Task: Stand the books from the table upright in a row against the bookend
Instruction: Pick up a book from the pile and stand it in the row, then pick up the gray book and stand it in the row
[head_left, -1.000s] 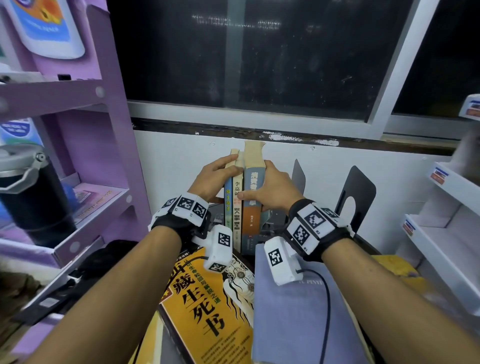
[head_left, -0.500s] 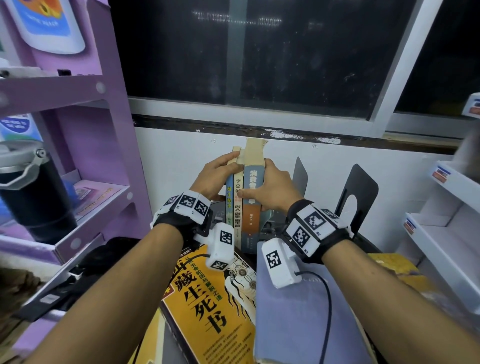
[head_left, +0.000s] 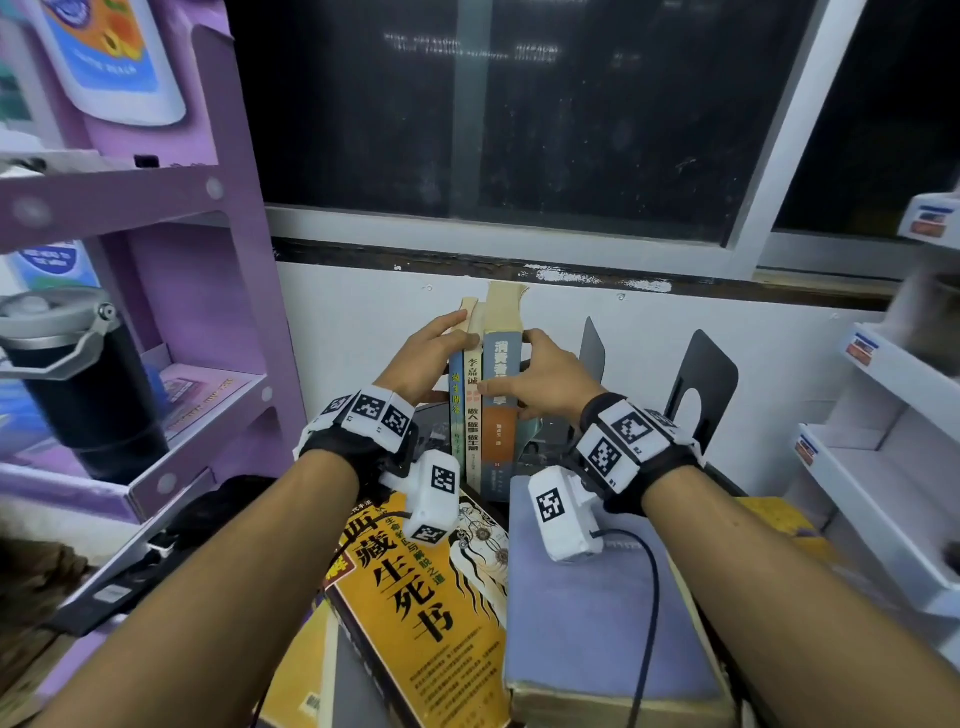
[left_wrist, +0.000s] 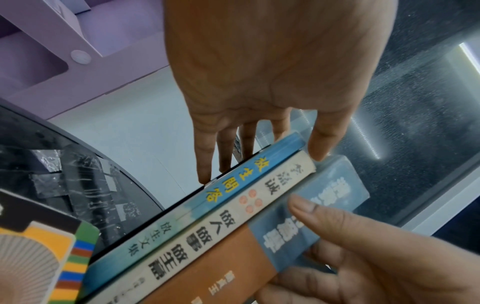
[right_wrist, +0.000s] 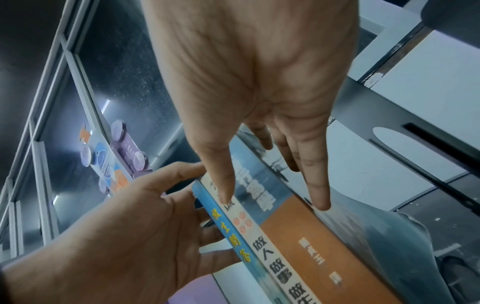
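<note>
Hands barely shifted; left hand (head_left: 423, 358), right hand (head_left: 540, 379) pinch three upright books (head_left: 474, 426): blue, cream, orange-blue spines.

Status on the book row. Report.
Left hand and right hand clamp three upright books between them. Right fingers lie between stack and nearer black bookend. Yellow book, purple book lie flat in front.
</note>
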